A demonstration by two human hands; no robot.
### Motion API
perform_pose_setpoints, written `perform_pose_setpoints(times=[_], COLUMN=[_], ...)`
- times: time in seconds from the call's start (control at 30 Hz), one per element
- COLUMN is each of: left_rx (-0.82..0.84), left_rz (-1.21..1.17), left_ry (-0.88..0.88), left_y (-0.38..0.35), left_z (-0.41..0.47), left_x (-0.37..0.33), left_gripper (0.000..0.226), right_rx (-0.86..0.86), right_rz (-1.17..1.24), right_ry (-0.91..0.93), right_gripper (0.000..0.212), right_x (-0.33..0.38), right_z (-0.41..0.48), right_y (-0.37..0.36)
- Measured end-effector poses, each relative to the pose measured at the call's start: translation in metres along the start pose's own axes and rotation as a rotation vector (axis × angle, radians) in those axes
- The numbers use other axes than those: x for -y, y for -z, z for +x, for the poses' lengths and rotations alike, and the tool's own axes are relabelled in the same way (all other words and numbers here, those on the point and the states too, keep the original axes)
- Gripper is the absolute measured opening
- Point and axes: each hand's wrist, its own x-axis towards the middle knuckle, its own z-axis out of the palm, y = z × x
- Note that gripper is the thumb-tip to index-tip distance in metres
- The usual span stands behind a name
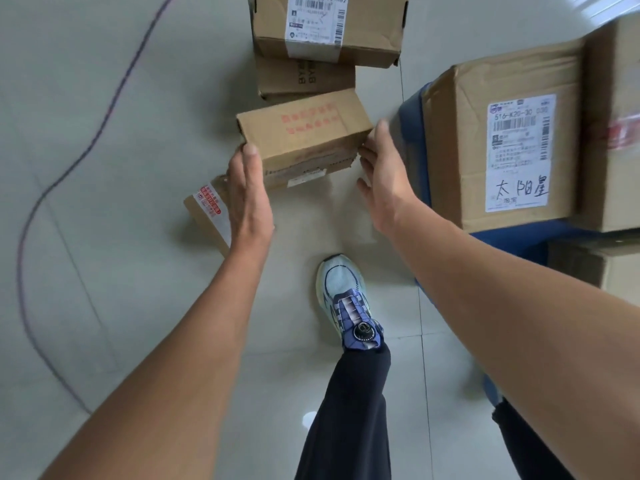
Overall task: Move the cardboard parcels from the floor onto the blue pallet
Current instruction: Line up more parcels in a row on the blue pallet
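The left hand (247,188) and the right hand (381,174) press flat, fingers straight, against the two ends of the red-printed parcel (304,133); each grip is wide open. I cannot tell if this parcel rests on the floor (104,271). It is just beside the blue pallet (412,133), which carries a large labelled parcel (460,150).

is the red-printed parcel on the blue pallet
No, the red-printed parcel is between the left hand and right hand, beside the blue pallet.

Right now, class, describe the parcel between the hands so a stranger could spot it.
Find the blue pallet on the right. Just left of it, the parcel lies between the left hand and right hand. Red lettering marks its top, unlike the white-labelled box behind.
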Motion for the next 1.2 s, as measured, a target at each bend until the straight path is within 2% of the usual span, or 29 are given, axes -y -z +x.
perform_pose_setpoints(times=[0.1, 0.17, 0.23, 0.3, 0.4, 0.57, 0.73, 0.9, 1.03, 1.2], left_rx=[-0.059, -0.104, -0.156, -0.191, -0.216, -0.206, -0.074, 0.134, 0.291, 0.464], left_rz=[-0.161, -0.210, -0.217, -0.210, -0.212, -0.229, -0.201, -0.156, -0.102, -0.066], left_ry=[0.122, 0.133, 0.121, 0.117, 0.143, 0.237, 0.287, 0.282, 0.242, 0.242], left_y=[0.022, 0.036, 0.047, 0.055, 0.056, 0.032, -0.018, -0.085, -0.127, -0.157], left_z=[-0.028, -0.056, -0.086, -0.119, -0.169, -0.243, -0.288, -0.295, -0.281, -0.268], left_x=[-0.003, -0.003, 0.001, 0.006, 0.014, 0.039, 0.059, 0.072, 0.073, 0.077], left_gripper=[0.100, 0.084, 0.071, 0.066, 0.058, 0.069, 0.065, 0.054, 0.059, 0.062], right_rx=[0.050, 0.084, 0.116, 0.146, 0.185, 0.169, 0.087, -0.125, -0.210, -0.245], right_rz=[-0.030, -0.073, -0.142, -0.190, -0.252, -0.323, -0.366, -0.299, -0.268, -0.329], right_ry=[0.057, 0.090, 0.116, 0.139, 0.178, 0.171, 0.176, 0.142, 0.080, 0.125], right_gripper=[0.058, 0.050, 0.053, 0.057, 0.051, 0.045, 0.048, 0.047, 0.050, 0.043], right_x=[-0.005, -0.009, -0.014, -0.019, -0.026, -0.049, -0.073, -0.090, -0.097, -0.095], right_z=[-0.037, -0.066, -0.095, -0.124, -0.163, -0.210, -0.227, -0.205, -0.181, -0.160], right_y=[0.002, 0.005, 0.013, 0.024, 0.048, 0.111, 0.187, 0.258, 0.284, 0.297])
